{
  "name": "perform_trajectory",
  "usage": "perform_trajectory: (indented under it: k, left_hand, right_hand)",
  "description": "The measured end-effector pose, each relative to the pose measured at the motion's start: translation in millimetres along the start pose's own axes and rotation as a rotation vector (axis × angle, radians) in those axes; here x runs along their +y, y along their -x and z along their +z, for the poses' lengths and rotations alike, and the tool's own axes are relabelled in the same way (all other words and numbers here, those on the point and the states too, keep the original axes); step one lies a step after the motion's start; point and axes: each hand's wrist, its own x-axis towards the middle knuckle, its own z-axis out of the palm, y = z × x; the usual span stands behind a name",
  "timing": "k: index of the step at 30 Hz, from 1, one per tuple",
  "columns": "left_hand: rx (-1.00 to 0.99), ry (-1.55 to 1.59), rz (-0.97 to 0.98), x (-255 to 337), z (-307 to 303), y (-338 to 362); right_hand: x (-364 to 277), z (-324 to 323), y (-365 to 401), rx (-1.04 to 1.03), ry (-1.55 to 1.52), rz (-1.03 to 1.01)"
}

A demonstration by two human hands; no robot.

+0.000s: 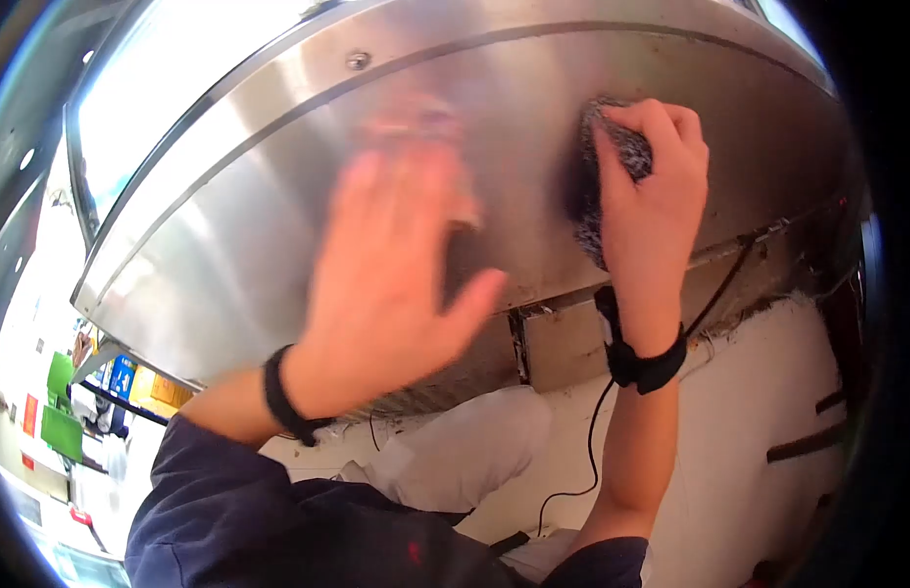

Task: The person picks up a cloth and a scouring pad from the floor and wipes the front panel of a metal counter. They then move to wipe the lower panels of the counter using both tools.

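Note:
A shiny metal panel [533, 73] curves across the upper part of the head view, with a small round lock or screw [358, 61] near its top. My left hand [386, 265] lies spread against or just above the panel, its fingers blurred and its thumb apart; nothing shows in it. Further right, my right hand [656, 186] grips a grey, mesh-like scouring pad [626, 147] between thumb and fingers, at the panel's surface. The pad hangs down on the left side of that hand. Both wrists wear black bands.
Below the panel runs a dirty ledge [572, 343]. A thin black cable [597, 441] drops from it to the pale floor [729, 431]. Green chairs [63, 431] and yellow boxes [159, 390] stand at the far left. My knee in pale trousers is under the panel.

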Motion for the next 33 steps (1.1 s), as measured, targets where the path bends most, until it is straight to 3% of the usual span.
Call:
perform_trajectory:
  k: [3, 8, 12, 14, 19, 23, 26, 28, 30, 33]
  left_hand:
    - [0.065, -0.169, -0.011, -1, -2, -9]
    - [-0.077, -0.033, 0.068, 17, 24, -14]
    - [-0.140, -0.188, -0.111, -9, -8, 21]
    - [0.010, -0.399, -0.218, -15, -14, 18]
    - [-0.085, -0.314, -0.088, 10, 20, -15]
    - [0.088, -0.290, -0.137, -14, -7, -5]
    - [-0.023, -0.368, -0.135, -13, -23, -12]
    - [0.052, -0.340, -0.051, -2, -13, -35]
    - [-0.001, -0.295, 0.028, 12, -6, -55]
    - [0.015, -0.280, 0.003, 4, -9, -43]
  right_hand:
    - [2, 1, 0, 0.014, 0.017, -0.018]
    - [-7, 2, 0, -0.023, -0.042, 0.062]
    - [-12, 1, 6, -0.044, -0.024, 0.103]
    - [-9, 2, 5, -0.025, -0.027, 0.093]
    - [-12, 3, 1, -0.028, -0.061, 0.113]
    - [-12, 4, 5, -0.029, -0.074, 0.138]
    - [-12, 3, 6, -0.012, -0.055, 0.095]
    - [-10, 3, 6, -0.040, -0.128, 0.120]
    - [-8, 3, 4, -0.030, -0.116, 0.095]
    - [-12, -1, 1, -0.065, -0.080, 0.094]
